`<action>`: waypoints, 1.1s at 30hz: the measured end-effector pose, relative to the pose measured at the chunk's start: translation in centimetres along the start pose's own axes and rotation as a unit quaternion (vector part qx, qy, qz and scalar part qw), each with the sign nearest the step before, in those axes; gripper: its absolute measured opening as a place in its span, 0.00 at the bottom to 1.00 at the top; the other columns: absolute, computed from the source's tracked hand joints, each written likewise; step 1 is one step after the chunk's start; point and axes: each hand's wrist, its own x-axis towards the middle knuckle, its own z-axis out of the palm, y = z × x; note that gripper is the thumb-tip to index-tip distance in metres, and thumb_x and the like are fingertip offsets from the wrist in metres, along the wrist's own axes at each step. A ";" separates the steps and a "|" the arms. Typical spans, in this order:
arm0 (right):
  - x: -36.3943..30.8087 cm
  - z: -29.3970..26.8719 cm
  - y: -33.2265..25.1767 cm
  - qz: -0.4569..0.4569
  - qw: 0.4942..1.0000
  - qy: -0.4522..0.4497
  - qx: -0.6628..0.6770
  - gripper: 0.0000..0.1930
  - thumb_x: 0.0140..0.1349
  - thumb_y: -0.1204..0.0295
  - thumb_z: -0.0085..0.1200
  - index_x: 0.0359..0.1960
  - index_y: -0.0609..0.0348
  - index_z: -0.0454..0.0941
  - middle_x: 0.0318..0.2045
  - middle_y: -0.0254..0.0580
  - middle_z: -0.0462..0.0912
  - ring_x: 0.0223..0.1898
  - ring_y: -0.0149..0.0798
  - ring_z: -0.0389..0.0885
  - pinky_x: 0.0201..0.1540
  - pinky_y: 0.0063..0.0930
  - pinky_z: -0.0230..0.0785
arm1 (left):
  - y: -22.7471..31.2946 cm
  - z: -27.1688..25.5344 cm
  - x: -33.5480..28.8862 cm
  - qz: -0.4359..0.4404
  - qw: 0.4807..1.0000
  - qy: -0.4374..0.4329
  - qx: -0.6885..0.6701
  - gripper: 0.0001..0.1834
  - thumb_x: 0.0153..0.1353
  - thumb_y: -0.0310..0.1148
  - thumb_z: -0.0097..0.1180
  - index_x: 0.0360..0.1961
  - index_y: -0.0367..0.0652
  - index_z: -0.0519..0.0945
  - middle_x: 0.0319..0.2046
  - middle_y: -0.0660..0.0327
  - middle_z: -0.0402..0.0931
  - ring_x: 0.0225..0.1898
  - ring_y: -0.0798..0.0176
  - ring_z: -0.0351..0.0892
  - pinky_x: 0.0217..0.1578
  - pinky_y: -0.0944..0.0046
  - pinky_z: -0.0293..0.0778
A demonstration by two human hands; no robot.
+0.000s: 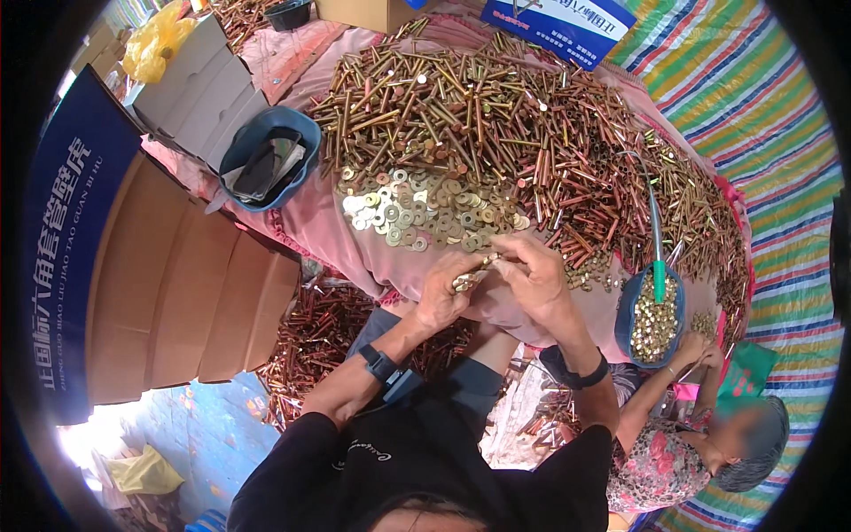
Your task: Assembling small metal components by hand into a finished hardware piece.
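Note:
My left hand [446, 288] is closed around several small gold-coloured metal parts [465, 282]; whether they are washers or nuts I cannot tell. Thumb and fingers of my right hand [539, 277] pinch at a small gold-coloured piece between the two hands, its shape mostly hidden. Both hands are over the near edge of a pink cloth-covered surface [346, 244]. Just beyond them lies a spread of flat round washers [403, 208]. Farther back a large heap of long bolts [461, 97] covers the cloth, with short metal sleeves [603, 177] toward its right. Loose nuts [589, 270] lie beside my right hand.
A blue tub of nuts [651, 324] with a green-handled tool [659, 282] stands right. Another blue tub [266, 160] holds dark items at left. Cardboard boxes [177, 284] stack up left. More bolts [324, 332] lie below the surface. Another person [674, 452] works at lower right.

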 end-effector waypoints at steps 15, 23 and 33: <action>-0.7 1.5 1.7 -0.035 0.998 0.037 -0.026 0.13 0.61 0.76 0.66 0.48 0.62 0.85 0.39 0.42 0.84 0.40 0.38 0.84 0.43 0.29 0.78 | 0.5 0.1 0.1 -0.003 1.000 -0.006 -0.003 0.22 0.51 0.15 0.58 0.49 0.38 0.82 0.34 0.53 0.80 0.37 0.46 0.79 0.39 0.54 0.73; -0.9 2.1 0.8 -0.069 0.994 0.075 -0.037 0.14 0.59 0.66 0.72 0.40 0.62 0.83 0.37 0.44 0.83 0.33 0.39 0.82 0.36 0.33 0.75 | 0.3 -0.2 -0.1 -0.019 1.000 0.007 -0.005 0.18 0.54 0.17 0.57 0.47 0.38 0.83 0.34 0.52 0.81 0.37 0.46 0.80 0.40 0.54 0.75; -1.7 3.5 0.7 0.049 0.990 0.132 0.013 0.17 0.61 0.61 0.71 0.32 0.63 0.80 0.27 0.42 0.81 0.26 0.37 0.80 0.29 0.32 0.71 | 0.2 -0.2 -0.1 -0.046 0.999 -0.008 -0.021 0.18 0.52 0.17 0.57 0.46 0.36 0.83 0.34 0.52 0.81 0.37 0.48 0.79 0.41 0.55 0.74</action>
